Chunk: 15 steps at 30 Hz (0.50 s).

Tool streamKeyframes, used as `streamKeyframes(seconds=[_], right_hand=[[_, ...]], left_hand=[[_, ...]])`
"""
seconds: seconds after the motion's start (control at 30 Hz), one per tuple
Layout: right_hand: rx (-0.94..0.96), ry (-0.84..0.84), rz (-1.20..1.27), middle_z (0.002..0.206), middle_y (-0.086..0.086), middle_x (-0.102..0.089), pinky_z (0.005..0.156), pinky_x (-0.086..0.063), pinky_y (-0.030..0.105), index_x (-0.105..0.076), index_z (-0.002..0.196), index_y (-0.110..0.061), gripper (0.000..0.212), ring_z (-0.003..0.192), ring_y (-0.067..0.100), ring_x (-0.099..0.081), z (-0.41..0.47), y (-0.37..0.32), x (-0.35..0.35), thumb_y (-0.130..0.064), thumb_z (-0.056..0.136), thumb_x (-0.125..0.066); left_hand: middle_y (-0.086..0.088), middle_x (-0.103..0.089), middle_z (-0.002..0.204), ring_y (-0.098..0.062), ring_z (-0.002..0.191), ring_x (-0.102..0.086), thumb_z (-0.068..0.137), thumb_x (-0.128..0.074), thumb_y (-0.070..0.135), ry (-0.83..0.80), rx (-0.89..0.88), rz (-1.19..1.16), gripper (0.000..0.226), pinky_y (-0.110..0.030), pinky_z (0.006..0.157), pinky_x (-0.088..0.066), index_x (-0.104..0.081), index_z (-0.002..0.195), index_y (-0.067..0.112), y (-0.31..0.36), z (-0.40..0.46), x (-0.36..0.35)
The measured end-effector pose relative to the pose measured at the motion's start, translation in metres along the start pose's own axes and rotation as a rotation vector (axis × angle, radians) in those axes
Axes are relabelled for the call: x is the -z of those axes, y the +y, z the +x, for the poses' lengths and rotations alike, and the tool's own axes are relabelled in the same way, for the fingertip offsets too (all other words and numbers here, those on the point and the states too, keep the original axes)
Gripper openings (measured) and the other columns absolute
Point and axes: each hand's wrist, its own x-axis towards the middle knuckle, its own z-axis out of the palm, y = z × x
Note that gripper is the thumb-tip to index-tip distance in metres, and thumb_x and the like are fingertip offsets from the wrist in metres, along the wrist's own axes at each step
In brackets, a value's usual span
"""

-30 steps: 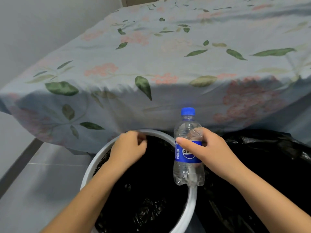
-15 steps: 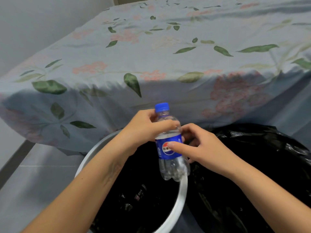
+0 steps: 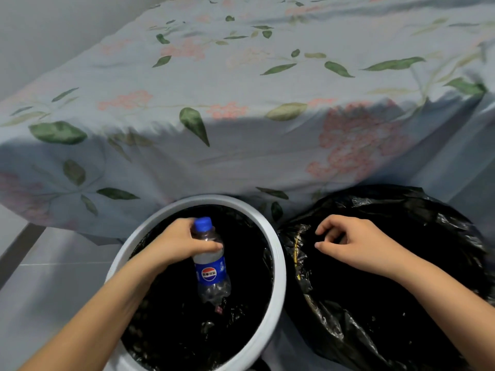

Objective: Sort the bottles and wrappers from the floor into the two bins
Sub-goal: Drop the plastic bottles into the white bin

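Observation:
My left hand (image 3: 179, 243) grips the upper part of a clear plastic bottle (image 3: 211, 274) with a blue cap and blue label. The bottle hangs upright over the mouth of the white-rimmed bin (image 3: 278, 266), which has a black liner. My right hand (image 3: 351, 243) hovers over the second bin (image 3: 401, 263), lined with a black bag, to the right. Its fingers are loosely curled and hold nothing. Small scraps show dimly at the bottom of the white bin.
A bed covered with a pale blue floral sheet (image 3: 241, 103) stands right behind both bins, its edge hanging down to them. Grey tiled floor (image 3: 53, 277) lies to the left, with a wall and dark skirting board (image 3: 16, 250) beyond.
The bottle passed from my right hand to my left hand and moved down over the white bin. My right hand let go and drew away to the right, over the black-bag bin.

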Motion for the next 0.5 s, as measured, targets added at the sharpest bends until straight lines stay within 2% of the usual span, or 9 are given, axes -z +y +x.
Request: streamKeyframes(seconds=[0.07, 0.17, 0.23, 0.37, 0.43, 0.5], right_hand=[[0.004, 0.009, -0.002, 0.071, -0.009, -0.064, 0.058, -0.038, 0.008, -0.064, 0.088, -0.028, 0.013, 0.059, -0.013, -0.052, 0.000, 0.001, 0.001, -0.030, 0.078, -0.073], [0.014, 0.011, -0.013, 0.071, -0.010, -0.065, 0.059, -0.039, 0.008, -0.065, 0.088, -0.029, 0.013, 0.059, -0.013, -0.052, -0.001, 0.002, 0.002, -0.030, 0.078, -0.073], [0.013, 0.010, -0.016, 0.072, -0.010, -0.065, 0.059, -0.039, 0.008, -0.065, 0.087, -0.030, 0.012, 0.060, -0.013, -0.053, -0.001, 0.002, 0.003, -0.031, 0.078, -0.072], [0.002, 0.003, -0.050, 0.073, -0.011, -0.066, 0.059, -0.039, 0.007, -0.065, 0.085, -0.031, 0.010, 0.061, -0.014, -0.053, -0.004, 0.006, 0.008, -0.034, 0.077, -0.072], [-0.009, 0.013, -0.077, 0.072, -0.012, -0.066, 0.060, -0.040, 0.008, -0.066, 0.084, -0.031, 0.010, 0.061, -0.013, -0.054, -0.008, 0.009, 0.014, -0.036, 0.077, -0.071], [-0.022, 0.032, -0.102, 0.072, -0.012, -0.066, 0.065, -0.044, 0.014, -0.065, 0.083, -0.033, 0.009, 0.059, -0.008, -0.055, -0.015, 0.012, 0.025, -0.037, 0.077, -0.070]], left_hand=[[-0.004, -0.075, 0.087, -0.017, 0.083, -0.070, 0.053, -0.088, 0.031, -0.020, 0.040, 0.129, 0.039, -0.037, 0.083, -0.057, -0.068, 0.083, 0.015, -0.007, 0.007, -0.008], [-0.004, -0.071, 0.104, -0.017, 0.097, -0.066, 0.061, -0.086, 0.033, 0.038, 0.076, 0.231, 0.052, -0.034, 0.091, -0.052, -0.065, 0.105, 0.015, -0.009, 0.015, -0.015], [-0.002, -0.070, 0.108, -0.017, 0.102, -0.065, 0.067, -0.082, 0.037, 0.097, 0.047, 0.327, 0.051, -0.032, 0.094, -0.050, -0.067, 0.110, 0.014, 0.000, 0.014, -0.013], [0.007, -0.073, 0.092, -0.010, 0.091, -0.068, 0.074, -0.073, 0.038, 0.204, -0.150, 0.439, 0.027, -0.030, 0.088, -0.053, -0.070, 0.097, 0.024, 0.037, -0.007, -0.001], [0.013, -0.071, 0.081, -0.001, 0.079, -0.066, 0.077, -0.072, 0.034, 0.208, -0.285, 0.421, 0.015, -0.021, 0.081, -0.051, -0.070, 0.090, 0.027, 0.067, -0.019, 0.001], [0.016, -0.071, 0.079, 0.005, 0.074, -0.065, 0.077, -0.073, 0.034, 0.164, -0.421, 0.404, 0.013, -0.008, 0.073, -0.046, -0.070, 0.087, 0.028, 0.105, -0.027, -0.007]])
